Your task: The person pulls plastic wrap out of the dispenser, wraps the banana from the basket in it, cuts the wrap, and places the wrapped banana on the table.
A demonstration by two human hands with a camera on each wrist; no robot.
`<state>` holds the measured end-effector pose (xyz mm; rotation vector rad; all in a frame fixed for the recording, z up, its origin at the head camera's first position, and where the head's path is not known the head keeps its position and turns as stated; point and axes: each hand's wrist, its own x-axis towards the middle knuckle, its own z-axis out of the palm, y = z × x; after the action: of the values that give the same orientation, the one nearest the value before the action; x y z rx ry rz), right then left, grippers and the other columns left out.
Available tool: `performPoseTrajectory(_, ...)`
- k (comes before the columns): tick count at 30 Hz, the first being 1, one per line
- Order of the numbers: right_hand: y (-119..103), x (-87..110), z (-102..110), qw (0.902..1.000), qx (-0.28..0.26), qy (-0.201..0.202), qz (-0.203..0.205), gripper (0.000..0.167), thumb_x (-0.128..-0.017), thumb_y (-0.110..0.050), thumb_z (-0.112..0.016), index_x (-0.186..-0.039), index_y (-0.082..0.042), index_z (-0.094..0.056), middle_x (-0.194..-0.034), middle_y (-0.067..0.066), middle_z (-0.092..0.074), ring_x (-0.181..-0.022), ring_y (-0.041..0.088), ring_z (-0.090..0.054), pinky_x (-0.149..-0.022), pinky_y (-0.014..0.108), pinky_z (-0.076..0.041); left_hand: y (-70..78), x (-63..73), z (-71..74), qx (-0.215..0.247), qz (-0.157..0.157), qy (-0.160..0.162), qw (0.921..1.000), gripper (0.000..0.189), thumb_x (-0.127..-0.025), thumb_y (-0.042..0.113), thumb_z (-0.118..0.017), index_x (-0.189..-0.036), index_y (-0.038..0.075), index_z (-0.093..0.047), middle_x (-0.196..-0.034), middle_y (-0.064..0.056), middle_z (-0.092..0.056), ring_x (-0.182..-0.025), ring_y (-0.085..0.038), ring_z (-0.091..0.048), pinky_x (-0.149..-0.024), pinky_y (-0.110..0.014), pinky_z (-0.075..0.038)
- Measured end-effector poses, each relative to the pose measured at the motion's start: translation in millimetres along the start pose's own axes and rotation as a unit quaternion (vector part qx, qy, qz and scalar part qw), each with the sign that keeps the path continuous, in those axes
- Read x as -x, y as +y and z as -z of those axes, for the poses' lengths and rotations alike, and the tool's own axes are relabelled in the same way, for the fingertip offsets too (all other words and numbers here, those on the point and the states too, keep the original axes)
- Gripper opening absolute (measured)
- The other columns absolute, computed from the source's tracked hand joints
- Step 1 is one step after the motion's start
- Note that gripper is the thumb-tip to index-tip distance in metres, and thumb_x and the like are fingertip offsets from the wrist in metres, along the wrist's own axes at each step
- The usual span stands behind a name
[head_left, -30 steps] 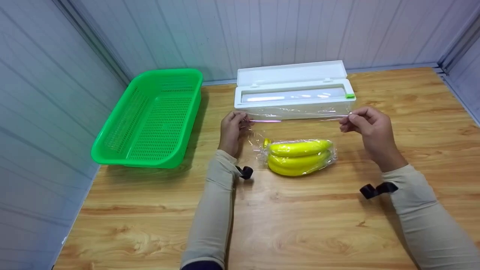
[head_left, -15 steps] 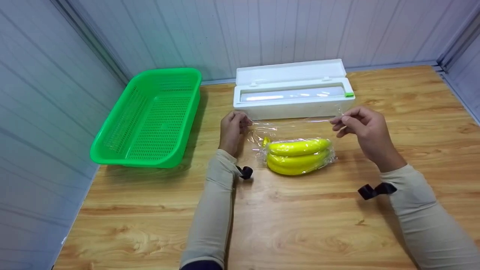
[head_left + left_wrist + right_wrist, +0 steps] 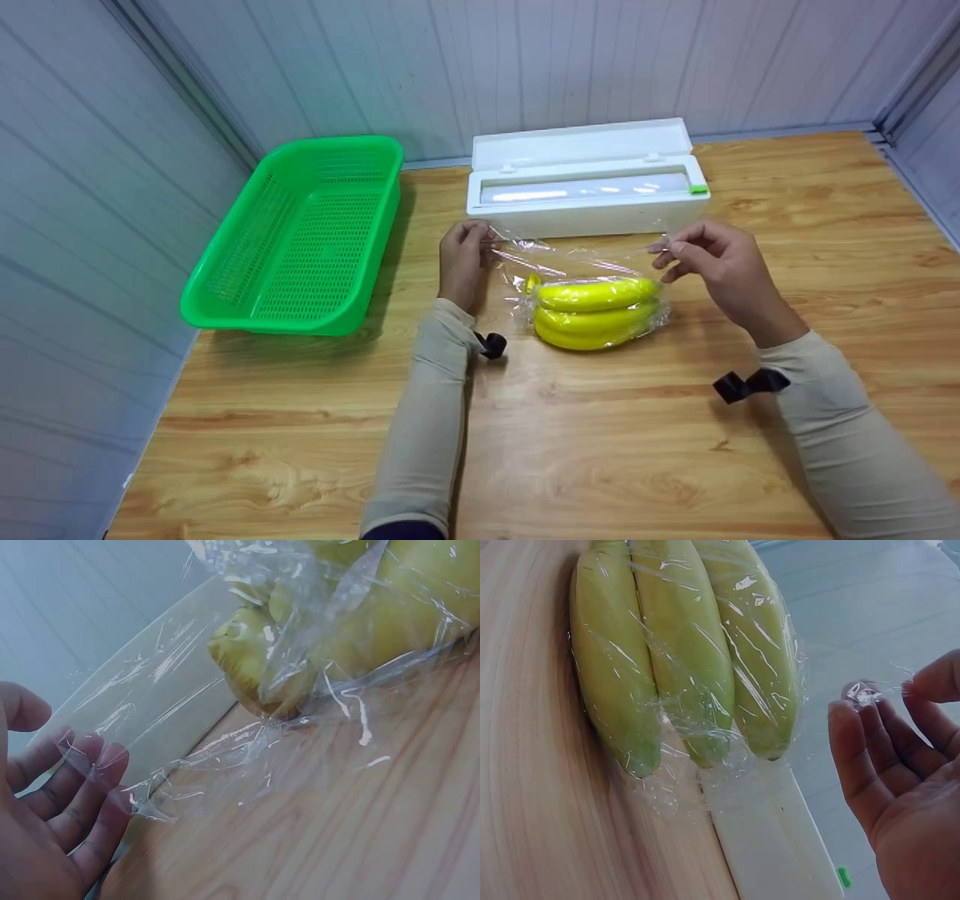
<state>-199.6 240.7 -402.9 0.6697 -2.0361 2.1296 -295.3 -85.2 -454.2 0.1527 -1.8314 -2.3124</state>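
Observation:
A bunch of yellow bananas (image 3: pixel 600 315) lies on the table, covered in clear plastic wrap (image 3: pixel 757 637). Wrinkled film stretches from its far side up to both hands. At the stem end, the left hand (image 3: pixel 461 259) touches the film's far corner. In the left wrist view the film lies over the left fingertips (image 3: pixel 112 757), the thumb apart from them. Past the tip end of the bananas, the right hand (image 3: pixel 716 259) pinches the other corner of the film between thumb and index finger; a bit of film also sits on a right fingertip (image 3: pixel 859 694).
Behind the bananas stands a white wrap dispenser box (image 3: pixel 585 217), lid raised, with a film roll inside and a green slider (image 3: pixel 698 189) at its right end. A green plastic basket (image 3: pixel 360 300) is on the left. Wall panels (image 3: pixel 562 67) border the table.
My right hand has moved left and slightly nearer, bringing the film's edge toward the bananas; the film has gone slack. My left hand stays nearly in place, close to the stem.

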Motion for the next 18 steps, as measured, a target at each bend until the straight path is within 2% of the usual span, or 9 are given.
performPoseTrajectory(6, -2, 1.3, -2, 0.9989, 0.035, -0.002, -0.031, 0.019, -0.101, -0.002, -0.056, -0.101, 0.017, -0.058, -0.106, 0.025, -0.068, -0.09, 0.029, -0.068, -0.071, 0.037, -0.06, 0.2, 0.6, -0.9, -0.01, -0.017, 0.013, 0.9997, 0.01, -0.094, 0.0, -0.058, -0.087, 0.0, -0.064, -0.082, -0.011, -0.062, -0.07, -0.02, -0.056, -0.064, -0.03, -0.047)
performPoseTrajectory(10, -3, 1.0, -2, 0.9978, 0.053, -0.013, -0.036, 0.019, -0.101, -0.003, -0.055, -0.1, 0.016, -0.059, -0.105, 0.024, -0.067, -0.091, 0.028, -0.068, -0.073, 0.036, -0.059, 3.2, 3.4, -1.9, -0.075, -0.043, 0.03, 0.9958, 0.008, -0.094, 0.006, -0.061, -0.096, 0.0, -0.067, -0.093, -0.009, -0.064, -0.086, -0.021, -0.059, -0.079, -0.034, -0.05)
performPoseTrajectory(12, -3, 1.0, -3, 0.9971, 0.064, -0.018, -0.039, 0.019, -0.102, -0.003, -0.055, -0.101, 0.015, -0.06, -0.104, 0.024, -0.067, -0.091, 0.027, -0.069, -0.073, 0.035, -0.059, 6.1, 5.6, -3.9, -0.104, -0.055, 0.048, 0.9919, 0.01, -0.095, 0.009, -0.062, -0.098, 0.001, -0.067, -0.097, -0.008, -0.065, -0.092, -0.02, -0.059, -0.084, -0.032, -0.049)
performPoseTrajectory(16, -2, 1.3, -4, 0.9952, 0.084, -0.026, -0.042, 0.019, -0.102, -0.005, -0.055, -0.102, 0.013, -0.061, -0.104, 0.024, -0.068, -0.092, 0.026, -0.069, -0.073, 0.033, -0.059, 12.3, 8.9, -7.9, -0.141, -0.091, 0.072, 0.9832, 0.01, -0.094, 0.01, -0.062, -0.097, 0.002, -0.068, -0.093, -0.006, -0.064, -0.09, -0.018, -0.058, -0.081, -0.029, -0.048)
performPoseTrajectory(18, -2, 1.8, -5, 0.9943, 0.093, -0.029, -0.043, 0.019, -0.102, -0.005, -0.055, -0.102, 0.012, -0.062, -0.104, 0.023, -0.068, -0.093, 0.025, -0.07, -0.073, 0.033, -0.059, 15.5, 10.9, -9.5, -0.152, -0.118, 0.046, 0.9803, 0.009, -0.093, 0.007, -0.062, -0.097, 0.0, -0.068, -0.09, -0.006, -0.063, -0.086, -0.018, -0.058, -0.078, -0.03, -0.048)
